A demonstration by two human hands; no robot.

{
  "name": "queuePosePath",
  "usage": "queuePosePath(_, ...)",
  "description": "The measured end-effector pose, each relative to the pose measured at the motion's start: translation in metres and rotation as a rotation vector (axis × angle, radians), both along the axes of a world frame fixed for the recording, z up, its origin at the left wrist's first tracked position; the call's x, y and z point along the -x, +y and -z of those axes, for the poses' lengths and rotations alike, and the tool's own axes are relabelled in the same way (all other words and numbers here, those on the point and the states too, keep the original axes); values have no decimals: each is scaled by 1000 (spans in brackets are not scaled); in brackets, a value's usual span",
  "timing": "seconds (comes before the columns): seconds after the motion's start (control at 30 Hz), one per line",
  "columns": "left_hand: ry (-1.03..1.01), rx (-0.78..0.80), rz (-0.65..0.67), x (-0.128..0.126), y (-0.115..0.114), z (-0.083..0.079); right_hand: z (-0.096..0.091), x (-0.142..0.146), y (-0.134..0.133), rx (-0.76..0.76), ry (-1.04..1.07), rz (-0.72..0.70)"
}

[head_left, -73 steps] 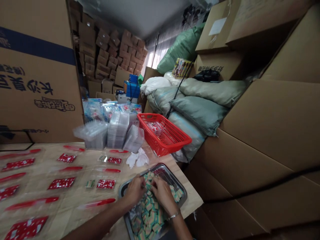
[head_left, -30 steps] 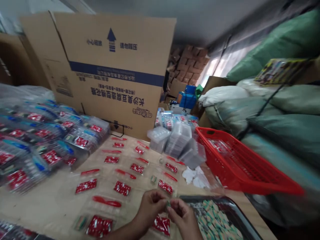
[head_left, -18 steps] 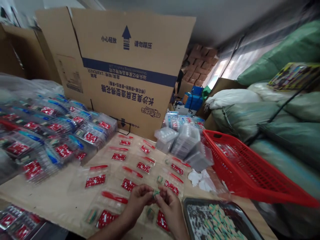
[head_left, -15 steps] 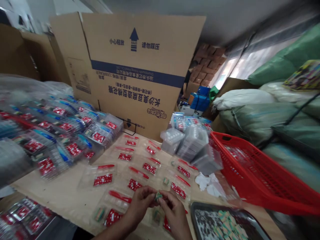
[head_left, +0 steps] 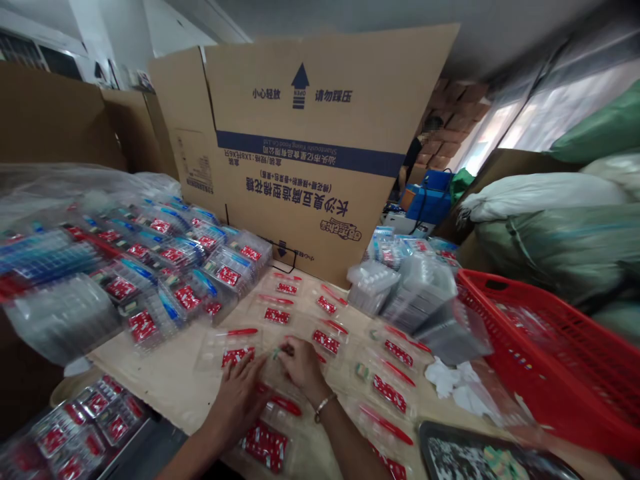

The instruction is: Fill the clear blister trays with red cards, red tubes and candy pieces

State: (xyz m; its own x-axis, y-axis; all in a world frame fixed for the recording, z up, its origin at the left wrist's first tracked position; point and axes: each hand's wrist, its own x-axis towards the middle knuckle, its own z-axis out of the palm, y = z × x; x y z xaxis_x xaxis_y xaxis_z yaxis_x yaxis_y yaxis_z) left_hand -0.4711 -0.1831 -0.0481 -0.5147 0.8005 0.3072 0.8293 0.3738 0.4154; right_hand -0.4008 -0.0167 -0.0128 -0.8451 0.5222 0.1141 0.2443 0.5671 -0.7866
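Observation:
My right hand pinches a small green-and-yellow striped piece in its fingertips, just above a clear plastic blister tray holding a red printed packet. My left hand lies beside it with fingers apart, holding nothing and resting on or just over that tray. Another tray with a red packet lies below my hands. A dark metal tray of striped pieces sits at the lower right, partly out of view.
Many filled blister trays are piled on the wooden table at left. Stacked clear trays, white gloves and a red plastic basket lie right. A large cardboard box stands behind; a person is far back.
My hands have parted, and only my right hand now pinches the striped piece, lower over the trays. The view has swung left, so the metal tray has slid toward the lower right corner.

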Motion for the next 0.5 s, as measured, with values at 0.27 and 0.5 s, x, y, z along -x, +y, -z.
queuePosePath(0.27,78,76,25,3,4,6,0,10,-17,-305,-221,8)
queuePosePath(0.5,204,81,179,8,25,-9,-9,-6,-23,-383,-175,27)
